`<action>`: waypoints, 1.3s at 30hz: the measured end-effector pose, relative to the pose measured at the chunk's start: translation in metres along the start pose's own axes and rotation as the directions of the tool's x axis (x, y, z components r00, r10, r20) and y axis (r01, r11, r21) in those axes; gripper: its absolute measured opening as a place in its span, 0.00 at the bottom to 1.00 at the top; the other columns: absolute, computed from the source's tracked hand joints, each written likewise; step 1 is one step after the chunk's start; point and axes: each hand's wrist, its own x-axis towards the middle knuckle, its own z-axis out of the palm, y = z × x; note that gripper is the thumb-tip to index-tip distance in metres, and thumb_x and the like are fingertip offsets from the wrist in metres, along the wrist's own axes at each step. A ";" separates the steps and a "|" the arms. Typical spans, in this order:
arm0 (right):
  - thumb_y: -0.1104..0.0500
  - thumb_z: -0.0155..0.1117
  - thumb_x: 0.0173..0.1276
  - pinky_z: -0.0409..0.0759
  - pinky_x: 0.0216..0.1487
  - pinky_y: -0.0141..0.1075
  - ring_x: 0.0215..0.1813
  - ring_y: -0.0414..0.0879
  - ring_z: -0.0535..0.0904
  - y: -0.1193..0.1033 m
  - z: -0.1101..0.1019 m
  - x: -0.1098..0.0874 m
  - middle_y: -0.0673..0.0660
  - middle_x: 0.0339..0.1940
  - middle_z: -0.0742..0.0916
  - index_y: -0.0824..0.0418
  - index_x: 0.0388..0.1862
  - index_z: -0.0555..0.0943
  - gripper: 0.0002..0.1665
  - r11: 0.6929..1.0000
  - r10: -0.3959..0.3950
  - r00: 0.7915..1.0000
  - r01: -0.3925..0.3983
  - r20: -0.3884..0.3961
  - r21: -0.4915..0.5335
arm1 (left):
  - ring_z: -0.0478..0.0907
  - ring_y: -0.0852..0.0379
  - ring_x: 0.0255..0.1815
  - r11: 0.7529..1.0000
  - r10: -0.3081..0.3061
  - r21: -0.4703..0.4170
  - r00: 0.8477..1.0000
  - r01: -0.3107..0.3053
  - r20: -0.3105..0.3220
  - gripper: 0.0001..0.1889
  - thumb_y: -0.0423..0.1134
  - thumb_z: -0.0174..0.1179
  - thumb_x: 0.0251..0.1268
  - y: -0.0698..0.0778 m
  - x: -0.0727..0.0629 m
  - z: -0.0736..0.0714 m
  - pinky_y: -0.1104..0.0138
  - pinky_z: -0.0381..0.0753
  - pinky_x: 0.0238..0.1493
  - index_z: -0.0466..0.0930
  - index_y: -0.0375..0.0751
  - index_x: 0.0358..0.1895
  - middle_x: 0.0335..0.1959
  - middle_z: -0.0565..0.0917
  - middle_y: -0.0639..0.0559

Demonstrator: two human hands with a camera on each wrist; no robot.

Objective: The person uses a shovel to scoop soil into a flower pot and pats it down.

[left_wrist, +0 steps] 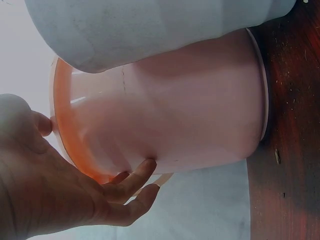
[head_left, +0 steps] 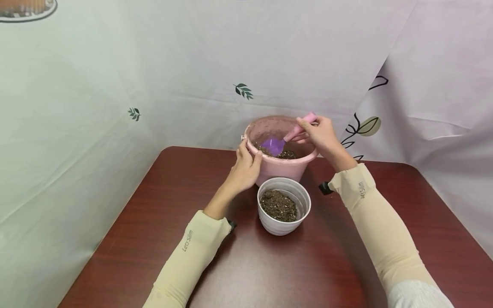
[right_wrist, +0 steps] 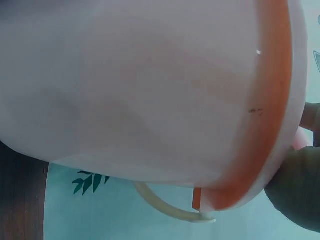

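Note:
A pink bucket (head_left: 280,170) with dark soil (head_left: 287,155) inside stands near the table's far edge. My left hand (head_left: 243,169) holds its left side, with the thumb at the rim and fingertips against the outer wall in the left wrist view. In my right hand (head_left: 323,134) is the pink handle of a small plastic shovel (head_left: 274,146), whose purple blade is down inside the bucket at the soil. Just in front of the bucket sits a white ribbed pot (head_left: 283,229), partly filled with soil (head_left: 278,205). The bucket wall (right_wrist: 150,90) hides the shovel's blade in the right wrist view.
The dark red wooden table (head_left: 292,273) carries both containers. Pale cloth with leaf prints (head_left: 243,91) hangs close behind the bucket. A cream bail handle (right_wrist: 167,207) hangs at the bucket's side. Small crumbs (left_wrist: 278,156) lie on the tabletop.

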 end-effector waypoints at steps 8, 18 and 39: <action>0.54 0.65 0.71 0.85 0.34 0.40 0.30 0.56 0.88 -0.002 -0.013 -0.004 0.65 0.26 0.89 0.71 0.37 0.75 0.19 0.989 0.021 0.999 -0.016 -0.030 0.146 | 0.64 0.30 0.69 1.000 0.005 0.005 1.000 -0.005 -0.008 0.36 0.53 0.38 0.79 0.000 0.002 0.001 0.35 0.59 0.65 0.36 0.40 0.78 0.75 0.52 0.33; 0.53 0.66 0.69 0.84 0.33 0.37 0.33 0.55 0.88 0.000 -0.029 -0.013 0.67 0.29 0.88 0.74 0.33 0.82 0.21 0.970 0.051 0.997 -0.037 -0.052 0.242 | 0.65 0.31 0.69 1.000 0.017 0.024 1.000 -0.017 -0.013 0.36 0.53 0.38 0.79 0.002 0.004 0.004 0.36 0.61 0.63 0.36 0.40 0.78 0.74 0.54 0.33; 0.56 0.68 0.68 0.82 0.25 0.36 0.29 0.55 0.88 -0.010 -0.038 -0.036 0.68 0.26 0.88 0.71 0.31 0.77 0.18 0.921 -0.095 0.982 0.149 -0.166 0.359 | 0.51 0.38 0.76 0.999 -0.018 0.027 0.999 0.019 -0.044 0.41 0.59 0.40 0.77 0.008 -0.017 -0.008 0.33 0.51 0.66 0.33 0.38 0.79 0.75 0.46 0.36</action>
